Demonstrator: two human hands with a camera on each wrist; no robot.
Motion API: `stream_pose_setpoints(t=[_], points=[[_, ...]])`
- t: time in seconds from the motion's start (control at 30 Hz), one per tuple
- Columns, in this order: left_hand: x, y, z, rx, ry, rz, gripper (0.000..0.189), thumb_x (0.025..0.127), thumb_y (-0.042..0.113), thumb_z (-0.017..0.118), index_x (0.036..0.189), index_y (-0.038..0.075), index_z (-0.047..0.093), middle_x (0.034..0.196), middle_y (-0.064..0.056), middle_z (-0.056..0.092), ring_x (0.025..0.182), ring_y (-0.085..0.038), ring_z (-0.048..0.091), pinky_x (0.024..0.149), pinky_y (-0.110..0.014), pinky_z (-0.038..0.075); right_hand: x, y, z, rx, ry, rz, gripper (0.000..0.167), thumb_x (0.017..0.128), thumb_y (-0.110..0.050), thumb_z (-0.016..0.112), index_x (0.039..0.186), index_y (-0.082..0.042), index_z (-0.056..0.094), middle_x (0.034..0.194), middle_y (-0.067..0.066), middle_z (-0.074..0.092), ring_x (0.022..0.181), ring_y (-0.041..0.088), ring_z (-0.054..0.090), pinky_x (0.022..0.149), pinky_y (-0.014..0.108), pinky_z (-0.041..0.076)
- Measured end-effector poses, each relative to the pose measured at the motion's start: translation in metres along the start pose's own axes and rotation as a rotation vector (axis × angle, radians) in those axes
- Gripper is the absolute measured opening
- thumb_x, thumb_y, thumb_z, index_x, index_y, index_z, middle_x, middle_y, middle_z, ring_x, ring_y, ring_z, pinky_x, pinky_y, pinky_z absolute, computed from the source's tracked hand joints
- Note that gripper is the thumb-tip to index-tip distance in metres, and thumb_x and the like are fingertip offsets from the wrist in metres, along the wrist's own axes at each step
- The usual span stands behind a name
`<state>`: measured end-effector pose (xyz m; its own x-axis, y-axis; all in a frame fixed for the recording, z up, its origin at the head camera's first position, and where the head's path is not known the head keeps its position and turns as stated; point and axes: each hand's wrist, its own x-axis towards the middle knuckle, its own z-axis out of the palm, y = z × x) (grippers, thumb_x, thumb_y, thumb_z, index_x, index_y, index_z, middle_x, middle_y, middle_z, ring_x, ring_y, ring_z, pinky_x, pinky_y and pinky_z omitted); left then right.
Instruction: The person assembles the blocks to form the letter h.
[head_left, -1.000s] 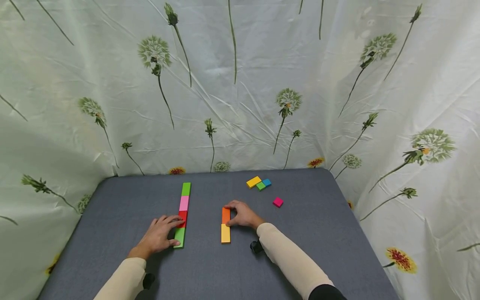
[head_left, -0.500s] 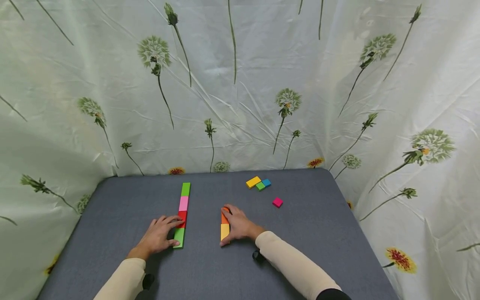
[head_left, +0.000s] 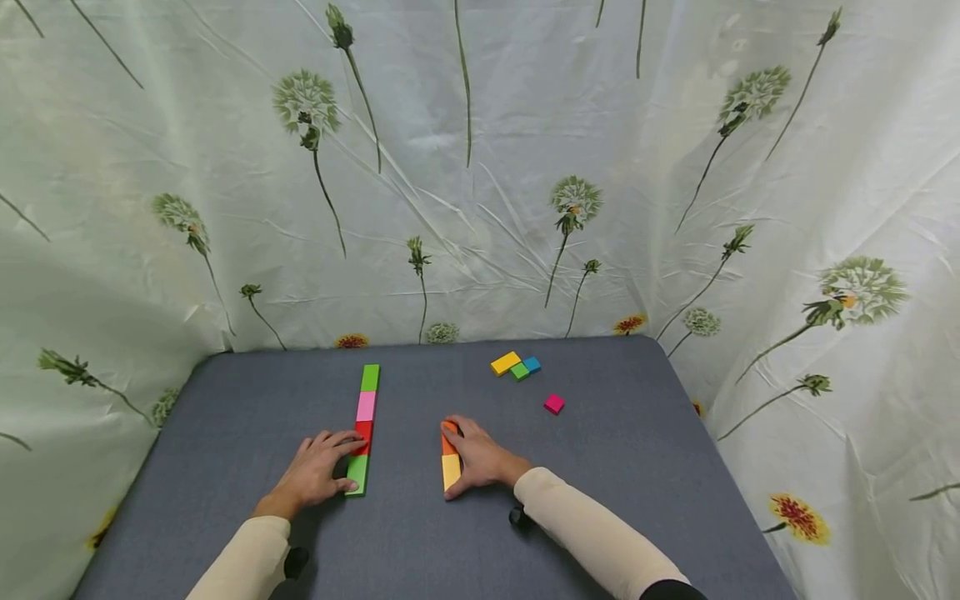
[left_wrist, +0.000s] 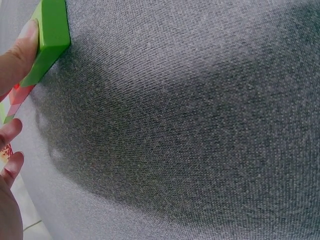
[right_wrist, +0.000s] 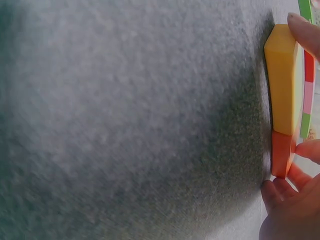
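On the left lies a straight row of flat blocks: a near green block (head_left: pixel 357 478), a red block (head_left: pixel 363 430), a pink block (head_left: pixel 366 407) and a far green block (head_left: pixel 371 377). My left hand (head_left: pixel 317 472) rests on this row, thumb on the near green block (left_wrist: pixel 54 27), fingertips over the red one. An orange block (right_wrist: pixel 282 152) and a yellow block (right_wrist: pixel 281 80) lie end to end, right of that row. My right hand (head_left: pixel 482 460) spans this pair lengthwise and grips it, thumb at the yellow block's near end, fingers at the orange block's far end.
Toward the back right of the grey table (head_left: pixel 622 467) lie a yellow-orange block (head_left: pixel 506 363), a small green block (head_left: pixel 520 372) and a blue block (head_left: pixel 532 365), close together. A magenta block (head_left: pixel 554 404) lies nearer. A flower-printed curtain (head_left: pixel 495 167) hangs behind the table.
My right thumb has moved from the seam between the orange and yellow blocks to the near end. The pair has then slid slightly toward me. My left hand stays in place.
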<state>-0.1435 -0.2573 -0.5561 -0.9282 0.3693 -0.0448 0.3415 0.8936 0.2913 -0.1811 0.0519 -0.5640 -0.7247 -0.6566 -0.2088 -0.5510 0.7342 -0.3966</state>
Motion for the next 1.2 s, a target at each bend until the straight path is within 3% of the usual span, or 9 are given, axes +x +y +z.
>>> stream_pose_setpoints(t=[0.5,0.83,1.03,1.2], points=[[-0.001,-0.001,0.001,0.003,0.025,0.027,0.068,0.065,0.030,0.088,0.125,0.009,0.063,0.129,-0.013,0.057,0.113,-0.034,0.050,0.087,-0.053,0.038,-0.004,-0.004,0.003,0.032,0.014,0.021,0.110,0.067,-0.056,0.082,0.152,-0.010,0.029,0.154,0.009,0.022,0.141,0.026,0.024,0.112,0.041,0.027],[0.001,-0.002,0.000,0.005,-0.007,0.003,0.068,0.066,0.031,0.087,0.126,0.010,0.063,0.131,-0.012,0.056,0.116,-0.034,0.049,0.090,-0.054,0.038,-0.003,0.002,0.000,0.116,0.030,0.022,0.112,0.066,-0.056,0.083,0.152,-0.010,0.028,0.156,0.008,0.019,0.143,0.027,0.021,0.111,0.044,0.027],[0.001,-0.004,0.001,0.002,0.001,0.016,0.068,0.066,0.031,0.087,0.126,0.009,0.063,0.131,-0.012,0.056,0.114,-0.034,0.050,0.088,-0.054,0.038,0.002,0.023,-0.016,0.186,0.102,0.059,0.106,0.068,-0.052,0.083,0.150,-0.009,0.032,0.155,0.009,0.023,0.141,0.029,0.024,0.110,0.049,0.028],[0.001,-0.002,0.002,0.001,-0.005,0.010,0.069,0.065,0.032,0.087,0.126,0.010,0.063,0.130,-0.011,0.056,0.114,-0.033,0.050,0.089,-0.054,0.037,0.007,0.051,-0.033,0.196,0.226,0.114,0.096,0.070,-0.045,0.084,0.147,-0.007,0.039,0.151,0.013,0.032,0.138,0.034,0.029,0.108,0.054,0.026]])
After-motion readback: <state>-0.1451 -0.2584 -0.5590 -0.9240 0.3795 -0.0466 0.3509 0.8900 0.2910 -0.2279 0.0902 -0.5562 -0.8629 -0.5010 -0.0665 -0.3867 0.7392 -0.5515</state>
